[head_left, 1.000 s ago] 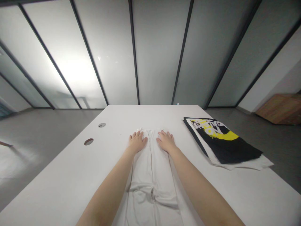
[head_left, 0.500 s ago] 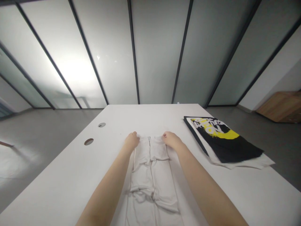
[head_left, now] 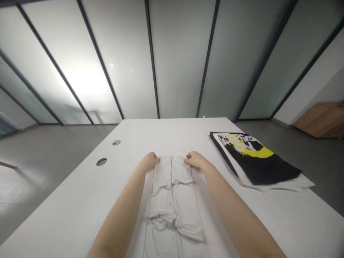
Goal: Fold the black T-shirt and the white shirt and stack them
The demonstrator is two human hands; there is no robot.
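Note:
A white garment [head_left: 185, 204], folded into a long narrow strip with a seam down its middle and several creases, lies in front of me. Its near end runs out of the bottom of the view. My left hand [head_left: 151, 160] pinches the far left corner of the cloth between thumb and fingers. At the far right corner, my right hand [head_left: 196, 159] has thumb and fingers closed on the edge. The cloth rests on the white table [head_left: 80, 211].
To the right lies a stack of folded clothes, topped by a black T-shirt [head_left: 268, 168] with a yellow and white print. Two round holes [head_left: 101, 162] pierce the tabletop at the left. Frosted glass panels [head_left: 177, 64] stand behind the table. A wooden piece [head_left: 321, 120] is at far right.
Both hands keep hold of the far corners, with fingers and thumbs shifted slightly on the cloth. The garment and the stack stay where they were.

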